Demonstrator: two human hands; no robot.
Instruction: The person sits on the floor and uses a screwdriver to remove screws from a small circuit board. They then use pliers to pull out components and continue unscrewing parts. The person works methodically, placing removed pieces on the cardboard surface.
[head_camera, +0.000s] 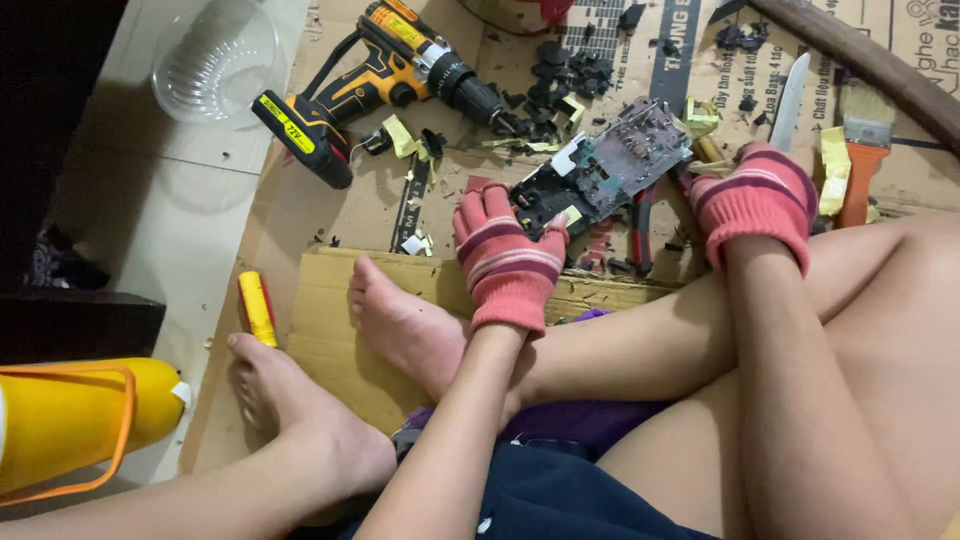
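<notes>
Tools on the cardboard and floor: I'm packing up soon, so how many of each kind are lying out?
Cordless drill: 1
Pliers: 1
Knife: 1
Paintbrush: 1
Yellow-handled tool by the foot: 1
Total: 5
The left hand and right hand, both gloved, rest on the circuit board, which isn't counted.

Open tile floor (190, 200) at left of frame, past a clear bowl (215, 60). Crowded upper centre: drill (385, 75), black scraps (565, 75), circuit board (600, 170). Knife (790, 100) and brush (862, 150) blocking upper right.
</notes>
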